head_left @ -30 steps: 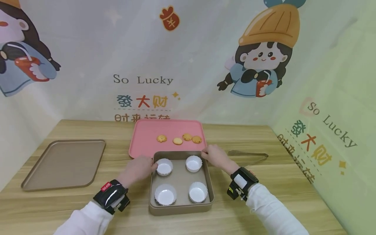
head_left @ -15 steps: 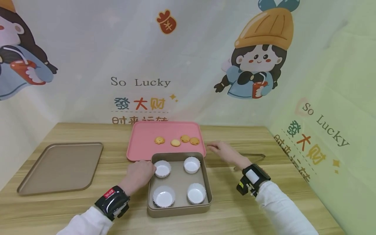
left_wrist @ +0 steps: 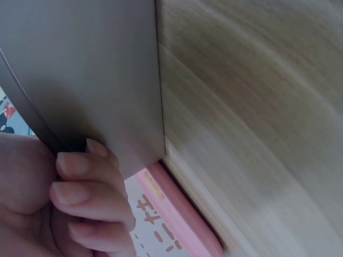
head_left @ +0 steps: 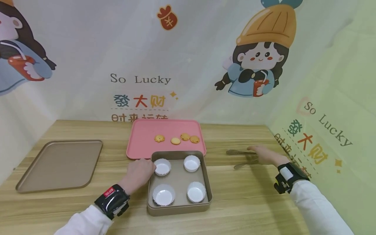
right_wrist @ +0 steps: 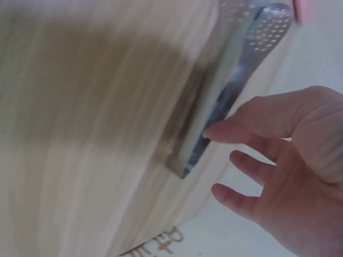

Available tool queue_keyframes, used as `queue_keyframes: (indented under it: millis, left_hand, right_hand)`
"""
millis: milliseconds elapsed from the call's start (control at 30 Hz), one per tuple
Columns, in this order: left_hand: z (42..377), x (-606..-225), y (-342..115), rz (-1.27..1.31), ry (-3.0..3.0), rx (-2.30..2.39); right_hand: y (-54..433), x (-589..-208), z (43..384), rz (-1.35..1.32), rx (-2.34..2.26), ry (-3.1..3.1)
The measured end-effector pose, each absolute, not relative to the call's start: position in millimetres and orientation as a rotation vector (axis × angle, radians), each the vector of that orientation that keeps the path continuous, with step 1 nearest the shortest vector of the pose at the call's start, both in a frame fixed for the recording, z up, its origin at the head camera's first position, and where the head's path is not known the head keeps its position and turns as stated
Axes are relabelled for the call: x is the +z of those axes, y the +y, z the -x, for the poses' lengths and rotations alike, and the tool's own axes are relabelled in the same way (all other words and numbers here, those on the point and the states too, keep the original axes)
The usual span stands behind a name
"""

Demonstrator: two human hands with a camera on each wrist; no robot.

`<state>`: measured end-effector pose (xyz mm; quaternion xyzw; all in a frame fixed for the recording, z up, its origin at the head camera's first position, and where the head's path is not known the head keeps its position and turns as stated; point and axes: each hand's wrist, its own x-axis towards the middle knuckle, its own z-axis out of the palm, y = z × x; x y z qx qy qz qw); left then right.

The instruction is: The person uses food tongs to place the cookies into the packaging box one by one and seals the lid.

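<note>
A square baking pan [head_left: 179, 210] holds several white paper baking cups [head_left: 163, 195]. My left hand [head_left: 138, 172] grips the pan's left wall near its far corner; in the left wrist view its curled fingers [left_wrist: 88, 195] lie against the outer wall, the thumb at the rim. My right hand [head_left: 265, 155] is over the handle end of metal tongs [head_left: 236, 152], which lie on the table with their arms spread. In the right wrist view the right fingers are apart, and a fingertip overlaps the tongs [right_wrist: 236, 80]; contact cannot be told.
Behind the pan lies a pink tray [head_left: 144, 130] with several cookies [head_left: 175, 141] on it; the pan hides part of its near edge. A flat brown tray [head_left: 61, 164] lies at the left. A printed cloth [head_left: 194, 81] stands behind the wooden table [head_left: 235, 202].
My right hand has left the pan's far right corner and moved right to the tongs. The left hand has stayed at the pan, which looks unmoved.
</note>
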<state>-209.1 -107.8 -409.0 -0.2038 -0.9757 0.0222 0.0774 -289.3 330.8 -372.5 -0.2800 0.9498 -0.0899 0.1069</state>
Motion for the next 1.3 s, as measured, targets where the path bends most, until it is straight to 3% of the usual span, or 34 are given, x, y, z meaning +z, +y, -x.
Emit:
queue_keyframes:
  millis: [833,1300]
  left_hand:
    - [209,-409,-107,0.61,-2.955,0.009]
    - [208,-406,-107,0.58,-2.989,-0.014]
  right_hand:
    - [341,-405,297,0.822,-0.408,2.927]
    - [297,-378,297,0.824,-0.378,3.047]
